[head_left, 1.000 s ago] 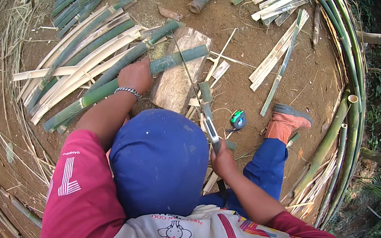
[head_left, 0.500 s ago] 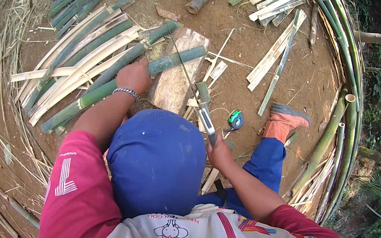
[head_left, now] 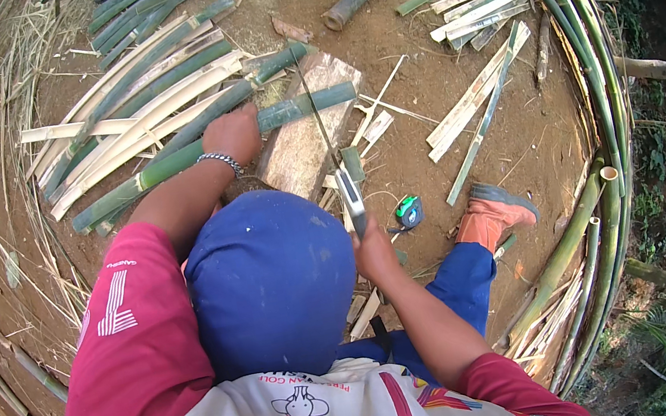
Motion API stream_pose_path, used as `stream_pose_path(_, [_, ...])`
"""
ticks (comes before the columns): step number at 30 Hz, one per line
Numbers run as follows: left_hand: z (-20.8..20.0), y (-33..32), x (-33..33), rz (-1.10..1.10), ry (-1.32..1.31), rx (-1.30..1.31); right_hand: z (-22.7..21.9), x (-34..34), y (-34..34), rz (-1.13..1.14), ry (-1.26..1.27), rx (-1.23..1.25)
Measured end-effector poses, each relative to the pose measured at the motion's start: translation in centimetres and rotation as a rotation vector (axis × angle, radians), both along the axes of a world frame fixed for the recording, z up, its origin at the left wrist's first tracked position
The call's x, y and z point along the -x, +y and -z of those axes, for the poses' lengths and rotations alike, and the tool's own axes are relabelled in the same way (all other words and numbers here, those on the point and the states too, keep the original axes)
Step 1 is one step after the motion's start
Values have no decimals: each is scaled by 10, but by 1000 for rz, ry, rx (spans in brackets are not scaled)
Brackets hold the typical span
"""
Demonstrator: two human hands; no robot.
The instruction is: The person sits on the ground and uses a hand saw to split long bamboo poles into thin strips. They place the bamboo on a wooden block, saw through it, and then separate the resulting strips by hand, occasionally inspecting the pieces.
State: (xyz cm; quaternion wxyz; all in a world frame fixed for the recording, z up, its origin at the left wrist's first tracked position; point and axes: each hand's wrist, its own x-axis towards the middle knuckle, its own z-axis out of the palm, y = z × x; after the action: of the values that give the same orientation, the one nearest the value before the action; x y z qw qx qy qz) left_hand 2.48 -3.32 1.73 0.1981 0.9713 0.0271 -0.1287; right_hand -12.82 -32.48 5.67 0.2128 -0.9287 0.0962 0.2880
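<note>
My left hand point(head_left: 233, 138), with a chain bracelet at its wrist, is closed over a green bamboo pole point(head_left: 170, 166) and presses it down. The pole's right end rests across a flat wooden block point(head_left: 290, 158). In my right hand point(head_left: 373, 252) is the dark grip of a handsaw point(head_left: 350, 195). Its thin blade runs away from me and crosses the pole near its right end; I cannot tell how deep the cut is. A short bamboo offcut point(head_left: 353, 164) lies beside the saw's handle.
Split bamboo strips point(head_left: 136, 121) lie on the left, with shorter pieces point(head_left: 485, 14) at the far right. A tape measure point(head_left: 409, 212) sits right of my right hand. My bent knee point(head_left: 274, 278) and orange boot point(head_left: 495, 213) are close by. Long bamboo poles point(head_left: 604, 78) curve along the right.
My right hand and the saw have slid a little away from my body, along the blade's line. My left hand still holds the pole in the same place.
</note>
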Motion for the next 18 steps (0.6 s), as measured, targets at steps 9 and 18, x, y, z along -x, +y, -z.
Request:
stream_pose_path(9, [5,5,3,3,10,-2,-17,63,-32,10,83,56])
stream_pose_path(18, [5,-3,2,30,-41,-21,-5,-84,48,-82,-74,-8])
